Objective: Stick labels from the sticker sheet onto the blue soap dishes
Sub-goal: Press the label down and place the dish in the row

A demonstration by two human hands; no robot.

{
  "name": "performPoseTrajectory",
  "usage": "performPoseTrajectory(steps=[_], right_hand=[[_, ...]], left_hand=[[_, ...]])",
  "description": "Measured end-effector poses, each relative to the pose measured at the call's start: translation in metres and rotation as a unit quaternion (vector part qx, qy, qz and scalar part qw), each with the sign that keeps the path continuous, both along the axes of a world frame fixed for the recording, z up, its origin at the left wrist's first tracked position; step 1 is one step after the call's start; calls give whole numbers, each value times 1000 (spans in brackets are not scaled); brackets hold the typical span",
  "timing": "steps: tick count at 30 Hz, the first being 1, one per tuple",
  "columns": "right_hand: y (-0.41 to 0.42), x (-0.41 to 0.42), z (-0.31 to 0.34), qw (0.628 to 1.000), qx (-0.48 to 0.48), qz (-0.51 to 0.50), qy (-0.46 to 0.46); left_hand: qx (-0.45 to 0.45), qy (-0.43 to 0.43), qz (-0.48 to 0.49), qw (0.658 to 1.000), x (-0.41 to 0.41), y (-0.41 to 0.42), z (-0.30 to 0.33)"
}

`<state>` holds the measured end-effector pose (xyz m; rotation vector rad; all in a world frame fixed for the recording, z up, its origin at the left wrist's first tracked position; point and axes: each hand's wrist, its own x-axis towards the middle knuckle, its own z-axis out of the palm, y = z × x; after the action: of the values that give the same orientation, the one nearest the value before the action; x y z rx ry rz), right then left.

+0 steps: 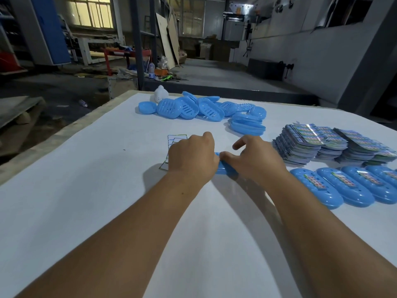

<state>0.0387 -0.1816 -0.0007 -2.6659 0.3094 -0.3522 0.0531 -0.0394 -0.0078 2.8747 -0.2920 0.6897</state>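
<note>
- Dim workshop; lit window (90, 12) far left.
- Grey concrete floor (214, 76), littered.
- Boards (166, 39) lean on a steel post (137, 39).
- White-covered desk (86, 201).

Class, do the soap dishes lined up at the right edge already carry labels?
Yes, each blue soap dish in the right-hand row shows a colourful label on top.

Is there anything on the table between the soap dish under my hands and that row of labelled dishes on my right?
Nothing visible. The soap dish sits under the left hand and right hand, and only bare white table lies between it and the labelled dishes. The sticker stacks sit farther back, off that path.
</note>
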Motion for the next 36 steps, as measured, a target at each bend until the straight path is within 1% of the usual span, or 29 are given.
performPoseTrajectory(steps=[2, 4, 7, 10, 12, 15, 17, 21, 23, 25, 28, 31, 34, 36], right_hand=[[-6, 0, 0, 1000, 20, -5, -11], [-13, -1, 4, 999, 40, -13, -26], [-22, -2, 6, 998, 39, -15, -38], [-24, -1, 3, 999, 37, 1, -38], [-24, 2, 1, 999, 24, 11, -36], [-27, 5, -2, 999, 24, 21, -42], [-27, 6, -3, 997, 40, 54, -35], [-15, -1, -5, 981, 66, 184, 3], [-7, -3, -8, 975, 35, 218, 13], [-1, -6, -8, 973, -20, 230, 13], [2, -14, -3, 977, -85, 196, 24], [-15, -21, 12, 982, -109, 140, 70], [-44, -29, 30, 988, -76, 88, 98], [-58, -34, 40, 991, -38, 56, 119]], left_hand=[[-29, -31, -31, 999, -2, 0, -2], [-67, -38, -78, 994, -4, 0, -4], [-116, 9, -142, 983, -9, -3, -8], [-161, 38, -165, 972, -8, -2, -11], [-173, 41, -166, 970, -4, 0, -12], [-144, 21, -139, 980, 1, 6, -12], [-140, -2, -112, 984, 5, 9, -12], [-227, -28, -84, 970, 9, 14, -10], [-252, -25, -82, 964, 10, 15, -10], [-262, -24, -84, 961, 11, 15, -10], [-274, -33, -92, 957, 12, 15, -11], [-277, -23, -93, 956, 10, 15, -12], [-270, 12, -127, 954, 5, 13, -10], [-241, 42, -185, 952, -2, 9, -10]])
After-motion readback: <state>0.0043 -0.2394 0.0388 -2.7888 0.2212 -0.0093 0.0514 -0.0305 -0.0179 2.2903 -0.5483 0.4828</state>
